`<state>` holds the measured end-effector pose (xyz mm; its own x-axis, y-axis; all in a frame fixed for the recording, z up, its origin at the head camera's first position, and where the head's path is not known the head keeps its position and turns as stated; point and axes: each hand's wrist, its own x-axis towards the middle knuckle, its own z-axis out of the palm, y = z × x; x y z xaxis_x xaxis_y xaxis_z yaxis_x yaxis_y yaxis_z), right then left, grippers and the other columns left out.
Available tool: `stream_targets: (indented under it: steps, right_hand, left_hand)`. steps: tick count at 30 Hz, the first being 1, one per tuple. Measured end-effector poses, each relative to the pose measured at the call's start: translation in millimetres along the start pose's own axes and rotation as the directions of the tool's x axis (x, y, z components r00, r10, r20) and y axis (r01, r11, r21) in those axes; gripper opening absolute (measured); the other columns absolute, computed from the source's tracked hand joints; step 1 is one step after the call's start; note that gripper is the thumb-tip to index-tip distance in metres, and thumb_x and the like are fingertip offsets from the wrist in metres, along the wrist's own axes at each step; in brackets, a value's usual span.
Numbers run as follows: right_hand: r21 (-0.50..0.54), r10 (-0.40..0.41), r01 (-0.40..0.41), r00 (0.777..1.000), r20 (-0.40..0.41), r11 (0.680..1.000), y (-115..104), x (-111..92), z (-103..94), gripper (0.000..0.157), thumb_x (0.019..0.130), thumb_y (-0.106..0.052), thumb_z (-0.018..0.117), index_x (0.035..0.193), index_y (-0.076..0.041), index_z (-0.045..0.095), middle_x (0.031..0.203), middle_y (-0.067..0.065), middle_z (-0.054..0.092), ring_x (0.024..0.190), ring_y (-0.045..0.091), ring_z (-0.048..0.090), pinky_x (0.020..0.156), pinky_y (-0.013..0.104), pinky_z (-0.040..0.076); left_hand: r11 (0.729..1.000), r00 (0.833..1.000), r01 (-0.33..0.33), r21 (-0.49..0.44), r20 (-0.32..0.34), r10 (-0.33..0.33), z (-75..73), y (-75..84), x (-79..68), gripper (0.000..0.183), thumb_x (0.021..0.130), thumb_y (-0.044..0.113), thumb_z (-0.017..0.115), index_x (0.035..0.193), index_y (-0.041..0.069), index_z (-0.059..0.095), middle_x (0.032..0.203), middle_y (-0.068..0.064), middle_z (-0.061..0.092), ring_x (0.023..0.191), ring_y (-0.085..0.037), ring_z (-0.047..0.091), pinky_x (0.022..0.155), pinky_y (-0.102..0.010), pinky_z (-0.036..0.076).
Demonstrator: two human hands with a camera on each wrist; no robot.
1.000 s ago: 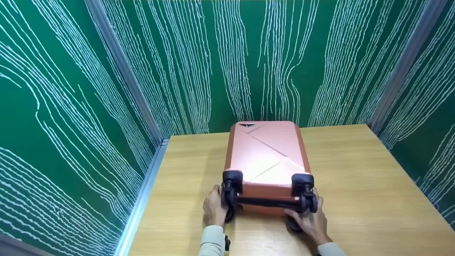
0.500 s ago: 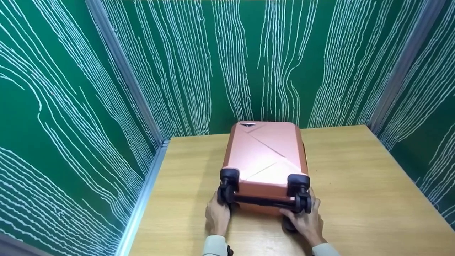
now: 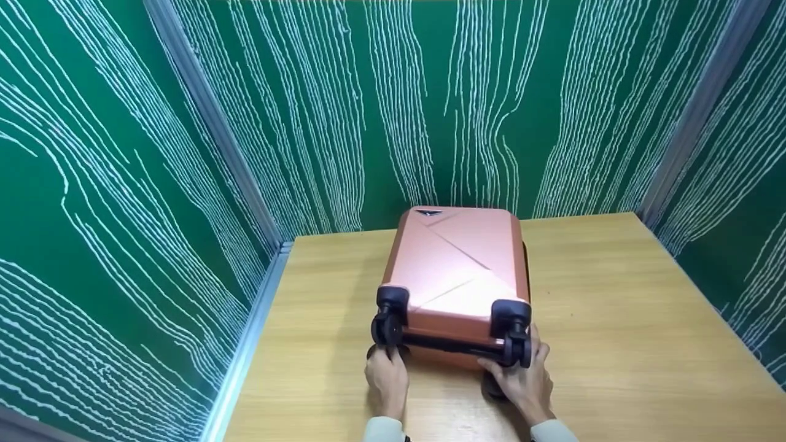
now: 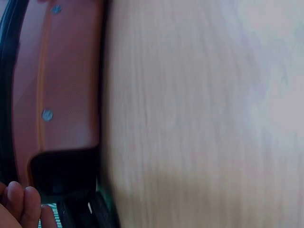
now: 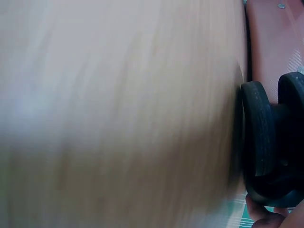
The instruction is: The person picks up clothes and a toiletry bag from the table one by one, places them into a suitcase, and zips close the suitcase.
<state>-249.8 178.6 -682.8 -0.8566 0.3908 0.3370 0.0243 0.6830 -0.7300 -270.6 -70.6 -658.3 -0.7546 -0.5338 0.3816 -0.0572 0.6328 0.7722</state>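
Pink suitcase (image 3: 460,264) lying on a wooden table (image 3: 632,319), wheels (image 3: 387,329) at 6 o'clock, green wall (image 3: 534,166) at 12.
Right hand (image 3: 529,383) is at its 5 o'clock corner, thumb and fingers gripping it there; left hand (image 3: 388,377) is at 7, fingers partly hidden by a wheel, so can't tell if it's pinching or just touching.

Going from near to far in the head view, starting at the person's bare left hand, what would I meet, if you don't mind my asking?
Bare left hand, black caster wheel, glossy pink suitcase shell, small dark triangular badge, green back wall with white wavy lines.
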Motion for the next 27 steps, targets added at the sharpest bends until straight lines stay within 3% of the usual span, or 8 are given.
stream_targets:
  steps: [10,14,21,27]
  right_hand:
    - [-0.005,0.029,-0.029,0.999,0.029,1.0,-5.9,-2.5,-0.8,0.138,0.06,-0.061,0.093,0.165,-0.022,0.013,0.129,0.026,0.045,0.071,0.05,0.065,0.053,0.06,0.053]
    - [0.006,0.01,-0.01,1.0,0.019,1.0,-3.5,-3.5,-1.9,0.136,0.06,-0.057,0.094,0.164,-0.019,0.015,0.126,0.026,0.044,0.069,0.05,0.065,0.053,0.06,0.053]
    - [0.047,-0.013,0.012,1.0,0.02,0.999,-1.3,1.1,-5.5,0.137,0.06,-0.052,0.096,0.164,-0.019,0.014,0.129,0.027,0.043,0.071,0.049,0.065,0.053,0.059,0.052]
    - [0.058,-0.02,0.019,1.0,0.016,0.998,-5.2,-7.7,2.2,0.138,0.06,-0.052,0.097,0.164,-0.016,0.014,0.129,0.027,0.042,0.064,0.044,0.064,0.05,0.054,0.051]
  left_hand:
    - [0.994,0.993,-0.1,0.04,-0.059,0.102,0.5,1.3,-8.6,0.014,0.093,0.014,0.067,0.081,0.007,0.068,0.078,-0.019,0.072,0.075,-0.046,0.068,0.068,-0.055,0.051]
    - [0.992,0.993,-0.109,0.064,-0.033,0.112,-1.0,0.2,-10.7,0.018,0.095,0.016,0.064,0.079,0.009,0.066,0.076,-0.017,0.072,0.074,-0.043,0.069,0.067,-0.054,0.051]
    - [0.993,0.993,-0.068,0.099,0.103,0.058,-5.2,5.6,-3.4,0.026,0.098,0.025,0.062,0.075,0.013,0.063,0.077,-0.011,0.071,0.074,-0.041,0.069,0.066,-0.053,0.052]
    - [0.989,0.992,-0.008,0.146,0.125,-0.01,-5.7,7.8,8.6,0.026,0.097,0.027,0.061,0.077,0.012,0.065,0.078,-0.015,0.072,0.073,-0.041,0.07,0.064,-0.055,0.051]
